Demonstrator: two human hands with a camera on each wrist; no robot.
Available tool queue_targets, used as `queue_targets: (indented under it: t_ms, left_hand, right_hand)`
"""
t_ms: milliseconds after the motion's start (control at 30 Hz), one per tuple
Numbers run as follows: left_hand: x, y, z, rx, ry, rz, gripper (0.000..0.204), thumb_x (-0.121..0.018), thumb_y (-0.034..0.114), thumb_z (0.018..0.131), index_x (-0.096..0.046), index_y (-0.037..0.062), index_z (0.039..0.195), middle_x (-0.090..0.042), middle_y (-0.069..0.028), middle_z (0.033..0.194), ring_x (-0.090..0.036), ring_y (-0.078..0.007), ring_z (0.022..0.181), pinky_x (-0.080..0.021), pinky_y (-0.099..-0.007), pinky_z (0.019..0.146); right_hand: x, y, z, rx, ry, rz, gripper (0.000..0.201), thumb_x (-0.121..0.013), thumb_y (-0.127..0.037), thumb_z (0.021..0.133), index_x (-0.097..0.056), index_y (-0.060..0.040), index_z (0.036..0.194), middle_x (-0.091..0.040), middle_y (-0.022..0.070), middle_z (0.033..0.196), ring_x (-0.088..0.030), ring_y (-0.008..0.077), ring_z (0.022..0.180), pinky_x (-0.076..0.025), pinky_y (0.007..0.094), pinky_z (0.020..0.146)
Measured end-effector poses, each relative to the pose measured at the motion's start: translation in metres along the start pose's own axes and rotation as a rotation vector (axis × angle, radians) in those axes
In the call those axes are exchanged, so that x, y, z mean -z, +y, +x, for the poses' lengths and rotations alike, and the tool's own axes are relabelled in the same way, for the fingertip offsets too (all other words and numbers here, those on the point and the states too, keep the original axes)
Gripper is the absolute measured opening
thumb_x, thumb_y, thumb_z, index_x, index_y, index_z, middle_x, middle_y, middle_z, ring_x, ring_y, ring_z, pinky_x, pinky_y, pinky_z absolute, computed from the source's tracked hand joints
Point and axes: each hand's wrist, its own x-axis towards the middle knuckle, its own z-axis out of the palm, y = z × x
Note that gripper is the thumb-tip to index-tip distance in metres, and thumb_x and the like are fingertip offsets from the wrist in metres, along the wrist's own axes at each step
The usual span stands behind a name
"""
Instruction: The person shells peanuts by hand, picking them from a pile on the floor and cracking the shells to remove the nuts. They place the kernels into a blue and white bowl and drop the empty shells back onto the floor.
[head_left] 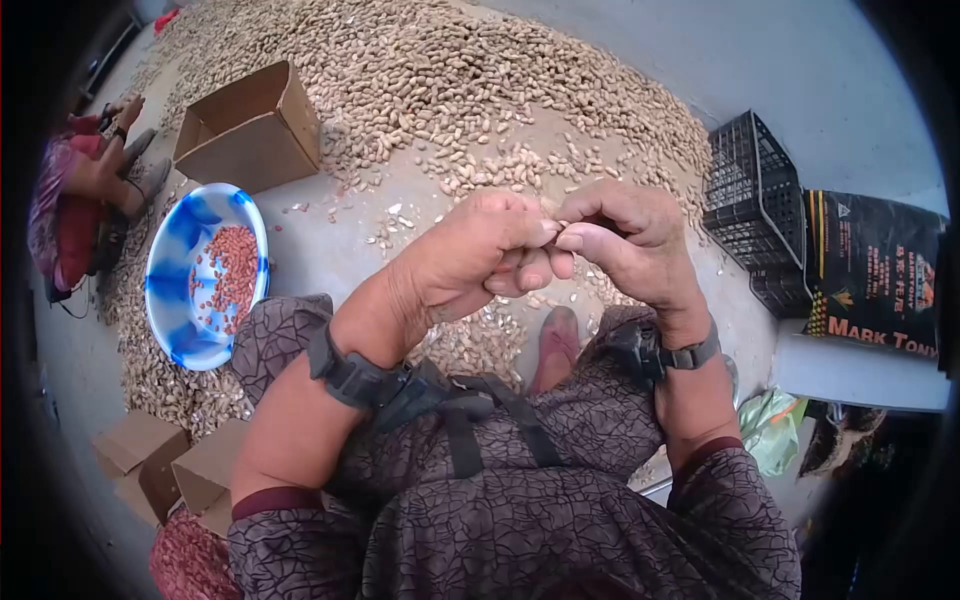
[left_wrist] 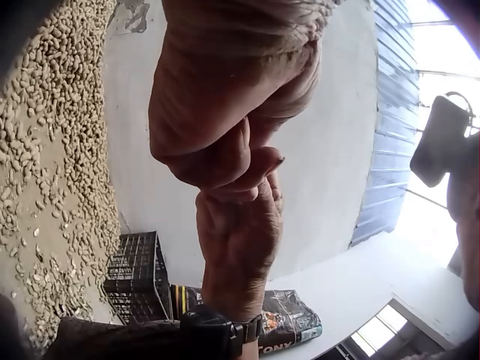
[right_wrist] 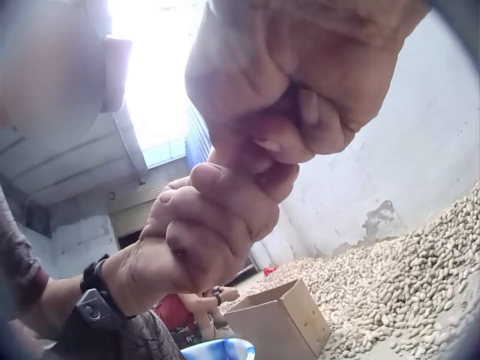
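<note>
In front of the lap, my left hand (head_left: 480,250) and right hand (head_left: 635,240) meet, thumbs toward each other. A small brownish peanut (head_left: 562,232) shows between the thumb tips, mostly covered by the fingers; both hands pinch it. The left wrist view has the curled fingers of the left hand (left_wrist: 217,112) above the right. From the right wrist, the right hand (right_wrist: 300,82) overlaps the left fingertips, and the peanut is hidden. Left of the knees stands a blue and white basin (head_left: 165,290) with red shelled kernels (head_left: 235,270) in it.
A large heap of unshelled peanuts (head_left: 430,80) covers the floor ahead. An open cardboard box (head_left: 250,150) stands behind the basin. Black crates (head_left: 750,190) and a black printed sack (head_left: 880,270) are at right. Broken shells (head_left: 480,345) lie between the feet. Another person (head_left: 80,200) sits far left.
</note>
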Motion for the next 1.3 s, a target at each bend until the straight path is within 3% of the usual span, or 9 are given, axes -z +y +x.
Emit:
queue_targets:
  t_ms: [200,267,500,800,900,967,1000,1100,1300]
  left_hand:
    - [0.004,-0.002,0.005,-0.027,-0.029,-0.027,0.022,-0.042,0.006,0.077,-0.051,-0.0102,0.089,-0.056,-0.0120,0.077,-0.041,-0.0054,0.050,-0.032,-0.0161,0.041]
    - [0.002,-0.002,0.007,-0.052,-0.043,-0.143,0.018,-0.042,0.004,0.077,-0.055,-0.0083,0.077,-0.054,-0.0090,0.062,-0.042,-0.0061,0.044,-0.032,-0.0176,0.037]
    - [-0.005,0.000,0.007,-0.062,0.002,-0.229,0.017,-0.043,0.004,0.080,-0.054,-0.0087,0.078,-0.057,-0.0114,0.069,-0.043,-0.0060,0.045,-0.033,-0.0176,0.039]
    - [-0.009,0.000,0.006,0.016,0.111,0.090,0.019,-0.044,0.010,0.083,-0.055,-0.0054,0.085,-0.054,-0.0057,0.069,-0.042,-0.0048,0.049,-0.029,-0.0160,0.039]
    - [-0.010,0.008,0.003,0.094,0.313,0.313,0.021,-0.042,0.012,0.085,-0.056,-0.0033,0.089,-0.053,-0.0026,0.064,-0.041,-0.0045,0.048,-0.030,-0.0168,0.041]
    - [0.000,0.013,-0.002,-0.018,0.363,0.300,0.023,-0.042,0.013,0.085,-0.057,-0.0015,0.093,-0.051,0.0001,0.060,-0.041,-0.0045,0.046,-0.032,-0.0169,0.042]
    - [0.000,0.015,-0.001,-0.032,0.417,0.341,0.023,-0.043,0.013,0.085,-0.057,-0.0022,0.095,-0.049,0.0019,0.056,-0.040,-0.0039,0.044,-0.031,-0.0163,0.041]
    - [-0.003,0.017,-0.004,-0.068,0.368,0.280,0.024,-0.044,0.012,0.086,-0.056,-0.0029,0.099,-0.050,0.0009,0.058,-0.041,-0.0034,0.045,-0.033,-0.0151,0.041]
    - [-0.019,-0.003,0.007,-0.085,0.227,0.364,0.027,-0.048,0.012,0.084,-0.054,-0.0032,0.106,-0.054,-0.0006,0.067,-0.048,-0.0022,0.053,-0.038,-0.0137,0.045]
  right_hand:
    - [-0.004,-0.001,0.001,-0.007,0.059,0.165,0.010,-0.060,-0.002,0.073,-0.063,0.0005,0.082,-0.062,0.0063,0.071,-0.058,0.0108,0.063,-0.046,0.0223,0.057]
    - [-0.001,-0.001,0.003,0.001,0.064,0.125,0.009,-0.059,-0.004,0.075,-0.063,0.0006,0.082,-0.062,0.0062,0.068,-0.058,0.0109,0.062,-0.046,0.0223,0.056]
    - [0.002,-0.009,0.000,-0.107,0.064,0.139,0.007,-0.056,-0.005,0.077,-0.061,0.0003,0.077,-0.060,0.0050,0.065,-0.056,0.0095,0.059,-0.043,0.0216,0.052]
    - [0.001,-0.012,-0.004,-0.215,0.135,0.079,0.013,-0.055,-0.013,0.080,-0.060,-0.0014,0.074,-0.054,0.0018,0.057,-0.049,0.0074,0.052,-0.039,0.0215,0.047]
    - [0.008,-0.016,-0.004,-0.369,0.072,0.204,0.019,-0.055,-0.018,0.081,-0.060,-0.0017,0.073,-0.052,0.0015,0.056,-0.047,0.0070,0.050,-0.037,0.0221,0.046]
    - [0.012,-0.010,-0.003,-0.352,-0.257,0.249,0.022,-0.055,-0.021,0.082,-0.059,-0.0011,0.072,-0.052,0.0020,0.055,-0.046,0.0066,0.049,-0.035,0.0221,0.044]
    - [0.007,-0.007,-0.003,-0.288,-0.268,0.220,0.033,-0.051,-0.029,0.085,-0.059,0.0009,0.076,-0.052,0.0029,0.056,-0.045,0.0069,0.047,-0.034,0.0217,0.042]
    - [0.003,-0.015,0.001,-0.538,-0.073,0.172,0.045,-0.043,-0.040,0.087,-0.058,0.0022,0.081,-0.053,0.0040,0.056,-0.043,0.0076,0.044,-0.034,0.0215,0.040]
    - [-0.005,-0.001,0.006,-0.614,0.007,0.274,0.061,-0.027,-0.053,0.087,-0.056,0.0008,0.087,-0.051,0.0040,0.057,-0.039,0.0063,0.040,-0.031,0.0205,0.037]
